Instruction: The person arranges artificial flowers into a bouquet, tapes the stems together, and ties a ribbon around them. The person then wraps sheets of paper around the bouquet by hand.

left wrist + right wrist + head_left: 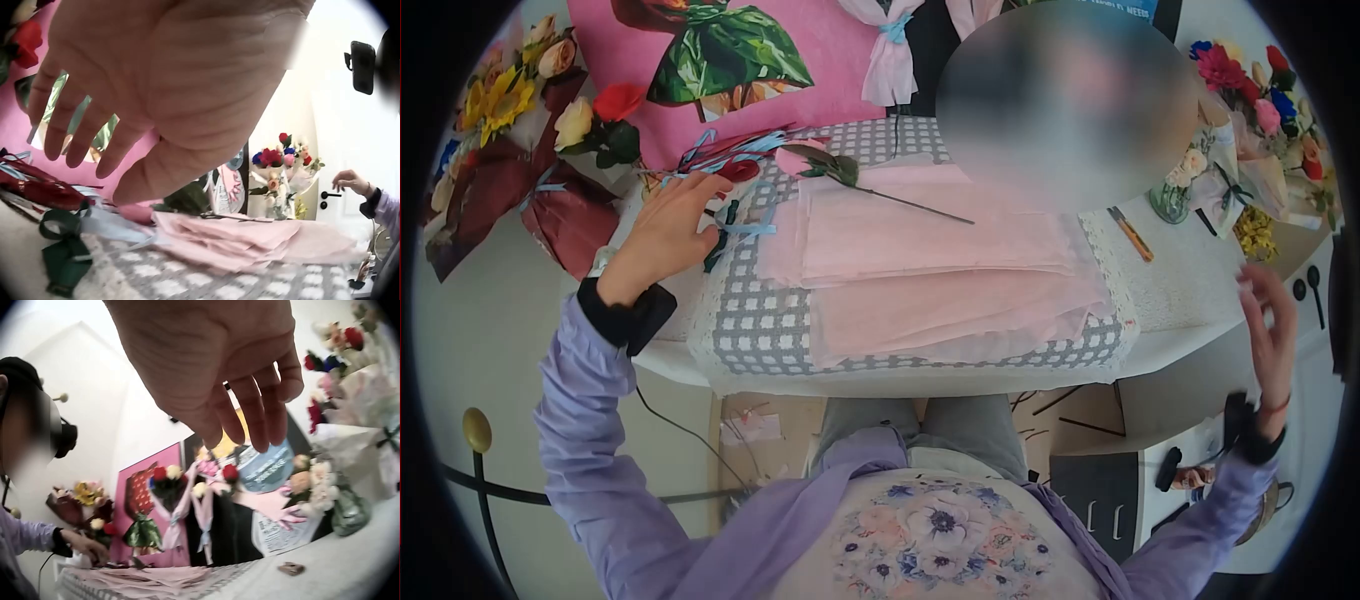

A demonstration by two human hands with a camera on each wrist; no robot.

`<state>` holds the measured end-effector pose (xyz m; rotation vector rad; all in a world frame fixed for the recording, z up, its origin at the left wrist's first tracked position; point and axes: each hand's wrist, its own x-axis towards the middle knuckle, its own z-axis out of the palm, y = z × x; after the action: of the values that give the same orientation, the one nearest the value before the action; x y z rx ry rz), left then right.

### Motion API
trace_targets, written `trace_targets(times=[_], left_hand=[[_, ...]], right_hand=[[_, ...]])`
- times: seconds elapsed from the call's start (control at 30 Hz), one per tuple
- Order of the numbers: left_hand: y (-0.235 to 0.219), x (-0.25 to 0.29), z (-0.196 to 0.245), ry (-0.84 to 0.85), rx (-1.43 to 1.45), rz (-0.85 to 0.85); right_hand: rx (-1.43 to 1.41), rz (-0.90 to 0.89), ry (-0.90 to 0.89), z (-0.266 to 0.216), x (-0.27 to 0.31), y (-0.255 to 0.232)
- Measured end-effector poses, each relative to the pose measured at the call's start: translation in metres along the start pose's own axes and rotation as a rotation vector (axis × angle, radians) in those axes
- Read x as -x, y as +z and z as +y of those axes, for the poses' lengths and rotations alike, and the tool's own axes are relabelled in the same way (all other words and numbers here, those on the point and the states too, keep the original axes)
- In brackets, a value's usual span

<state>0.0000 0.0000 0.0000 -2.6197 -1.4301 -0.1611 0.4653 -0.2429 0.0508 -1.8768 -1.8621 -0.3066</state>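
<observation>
Pink wrapping sheets (940,290) lie layered on the checked cloth (770,345). Across their upper part rests a single pink rose (800,158) with a long stem. The left hand (668,232) hovers over the table's left side, fingers loosely spread and holding nothing, near a tangle of red and blue ribbons (730,150) and a dark green ribbon (65,256). Off the table's right edge the right hand (1272,325) is raised, its fingers relaxed and slightly bent, with nothing in them.
An orange-handled cutter (1132,235) lies right of the sheets, near a glass vase (1168,203). Bouquets stand at the back right (1268,120) and at the left (550,190). A pink board (625,50) stands behind the table.
</observation>
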Motion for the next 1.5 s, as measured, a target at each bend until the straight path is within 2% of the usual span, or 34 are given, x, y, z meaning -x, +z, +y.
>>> trace_targets(times=[0.03,0.1,0.13,0.17,0.23,0.27,0.3,0.33,0.4,0.43,0.5,0.53,0.6,0.67,0.73,0.83,0.9,0.93,1.0,1.1,1.13,1.17,1.23,1.27,1.3,1.33,1.4,1.47,1.5], left_hand=[[-0.008,0.000,0.007,0.044,0.063,0.017],[-0.010,-0.006,0.026,0.094,0.148,0.019],[-0.010,-0.010,0.035,0.080,0.307,-0.041],[-0.011,-0.013,0.042,0.064,0.463,-0.100],[-0.001,-0.020,0.051,0.117,0.493,-0.092],[0.004,-0.023,0.058,0.238,0.427,-0.047],[0.006,-0.026,0.064,0.357,0.356,0.000],[0.006,-0.027,0.073,0.361,0.354,0.002],[0.008,-0.028,0.088,0.478,0.274,-0.066],[0.011,-0.028,0.092,0.477,0.274,-0.066],[0.020,-0.027,0.096,0.500,0.222,-0.083],[0.024,-0.028,0.096,0.496,0.223,-0.086],[0.028,-0.033,0.095,0.423,0.184,-0.135],[0.017,-0.038,0.097,0.397,0.174,-0.156],[0.009,-0.048,0.098,0.376,0.166,-0.169],[0.003,-0.072,0.089,0.382,0.237,-0.144],[0.015,-0.090,0.084,0.318,0.226,-0.114],[0.021,-0.098,0.081,0.334,0.226,-0.106],[0.029,-0.108,0.077,0.297,0.332,-0.211],[0.029,-0.118,0.076,0.276,0.423,-0.244],[0.034,-0.118,0.074,0.333,0.421,-0.138],[0.036,-0.119,0.073,0.341,0.413,-0.132],[0.037,-0.120,0.072,0.288,0.517,-0.158],[0.037,-0.118,0.073,0.331,0.523,-0.094],[0.036,-0.118,0.072,0.335,0.518,-0.090],[0.034,-0.119,0.071,0.320,0.532,-0.148],[0.031,-0.123,0.069,0.308,0.548,-0.199],[0.027,-0.127,0.066,0.273,0.707,-0.388],[0.024,-0.129,0.065,0.276,0.704,-0.383]], right_hand=[[0.000,0.002,0.009,-0.007,0.000,0.001],[-0.062,-0.131,-0.236,-0.038,-0.041,0.004],[-0.115,-0.231,-0.298,-0.054,-0.061,0.013],[-0.170,-0.328,-0.361,-0.067,-0.081,0.027],[-0.124,-0.404,-0.466,-0.088,-0.111,0.068],[-0.151,-0.339,-0.601,-0.091,-0.125,0.099],[-0.122,-0.389,-0.559,-0.099,-0.138,0.124],[-0.096,-0.441,-0.516,-0.107,-0.148,0.146],[-0.151,-0.534,-0.494,-0.117,-0.162,0.175],[-0.152,-0.534,-0.495,-0.117,-0.168,0.188],[-0.222,-0.645,-0.508,-0.116,-0.177,0.204],[-0.225,-0.648,-0.511,-0.112,-0.180,0.205],[-0.245,-0.498,-0.570,-0.096,-0.181,0.196],[-0.380,-0.628,-0.237,-0.083,-0.176,0.159],[-0.402,-0.467,-0.295,-0.056,-0.165,0.134],[-0.373,-0.331,-0.258,-0.018,-0.141,0.108],[-0.440,-0.306,-0.057,0.007,-0.126,0.101],[-0.431,-0.295,-0.047,0.016,-0.120,0.098],[-0.574,-0.421,0.248,0.030,-0.110,0.095],[-0.520,-0.434,0.183,0.044,-0.105,0.102],[-0.520,-0.469,0.211,0.042,-0.107,0.103],[-0.522,-0.456,0.213,0.046,-0.109,0.105],[-0.482,-0.559,0.187,0.056,-0.112,0.111],[-0.483,-0.551,0.187,0.058,-0.112,0.112],[-0.566,-0.559,0.290,0.060,-0.112,0.112],[-0.648,-0.565,0.393,0.061,-0.113,0.113],[-0.679,-0.569,0.380,0.065,-0.117,0.120],[-0.712,-0.572,0.368,0.065,-0.119,0.123],[-0.695,-0.608,0.355,0.062,-0.122,0.124]])
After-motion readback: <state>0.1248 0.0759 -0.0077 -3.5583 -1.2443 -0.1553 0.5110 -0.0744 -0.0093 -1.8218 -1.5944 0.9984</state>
